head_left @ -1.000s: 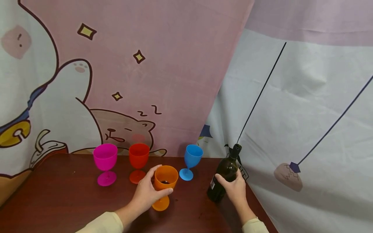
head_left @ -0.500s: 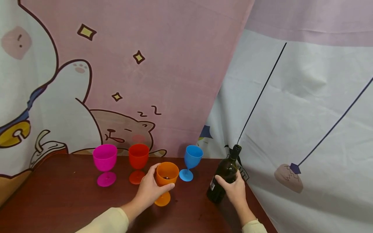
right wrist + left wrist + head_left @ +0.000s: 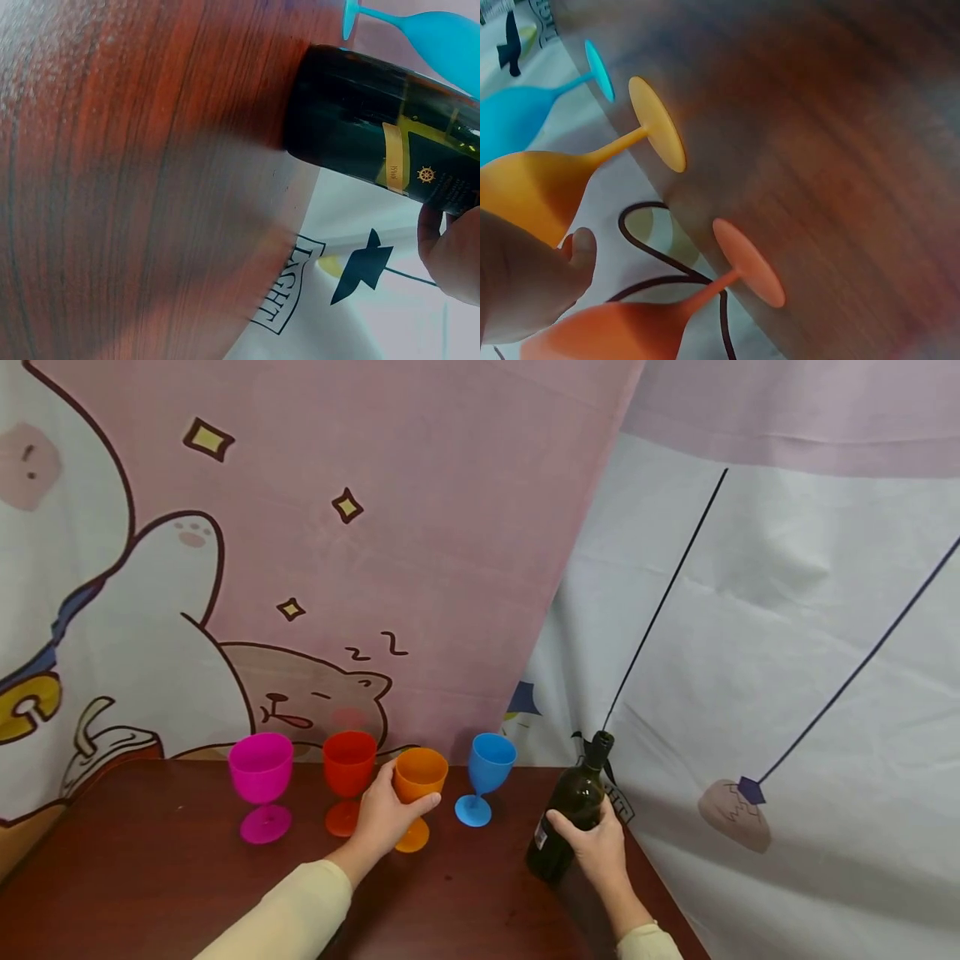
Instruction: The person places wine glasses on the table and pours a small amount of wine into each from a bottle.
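Observation:
My left hand holds an orange goblet by its bowl, thumb along the near side. In the left wrist view the orange goblet shows its stem and round foot below the hand. My right hand grips a dark green wine bottle round its body. The bottle is uncorked at the neck and leans slightly right in the head view. Its label faces the right wrist camera, where the bottle stands at the table surface with fingers behind it.
A red goblet stands left of the orange one, and a magenta goblet farther left. Between the orange goblet and the bottle stands a blue goblet. The brown wooden table ends at a printed cloth backdrop.
My left hand has carried the orange goblet away from me, into the row between the red and blue goblets. The right hand keeps its grip on the bottle. The head view has shifted slightly.

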`<act>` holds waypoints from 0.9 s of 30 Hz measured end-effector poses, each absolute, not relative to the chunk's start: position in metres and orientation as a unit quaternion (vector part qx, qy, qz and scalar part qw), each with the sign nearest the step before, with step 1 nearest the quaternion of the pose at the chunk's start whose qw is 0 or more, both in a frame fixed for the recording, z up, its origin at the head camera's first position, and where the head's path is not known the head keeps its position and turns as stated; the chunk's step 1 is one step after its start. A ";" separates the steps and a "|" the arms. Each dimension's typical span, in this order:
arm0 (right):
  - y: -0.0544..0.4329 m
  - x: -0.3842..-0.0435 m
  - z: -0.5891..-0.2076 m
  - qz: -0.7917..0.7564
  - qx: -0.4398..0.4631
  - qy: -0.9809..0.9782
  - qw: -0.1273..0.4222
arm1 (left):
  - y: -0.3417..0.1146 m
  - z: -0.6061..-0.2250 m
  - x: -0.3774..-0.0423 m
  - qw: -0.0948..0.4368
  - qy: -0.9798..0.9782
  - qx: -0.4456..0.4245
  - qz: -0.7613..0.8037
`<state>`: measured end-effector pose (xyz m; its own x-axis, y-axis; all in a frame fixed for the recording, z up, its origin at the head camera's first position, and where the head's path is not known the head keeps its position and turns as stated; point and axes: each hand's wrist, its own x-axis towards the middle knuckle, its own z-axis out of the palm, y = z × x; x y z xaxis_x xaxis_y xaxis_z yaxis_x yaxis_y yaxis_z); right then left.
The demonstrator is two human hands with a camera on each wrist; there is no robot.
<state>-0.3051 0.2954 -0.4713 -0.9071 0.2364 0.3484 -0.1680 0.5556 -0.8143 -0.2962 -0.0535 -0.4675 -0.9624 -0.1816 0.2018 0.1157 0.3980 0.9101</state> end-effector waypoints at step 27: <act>0.297 -0.306 -0.473 0.479 -0.008 -0.850 0.220 | -0.038 -0.483 -0.275 0.049 -0.860 0.030 -0.507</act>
<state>-0.3065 0.2965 -0.4732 -0.9028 0.2248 0.3667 -0.1973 0.5411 -0.8175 -0.2755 -0.0382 -0.4828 -0.9935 -0.1003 0.0534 -0.0017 0.4833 0.8755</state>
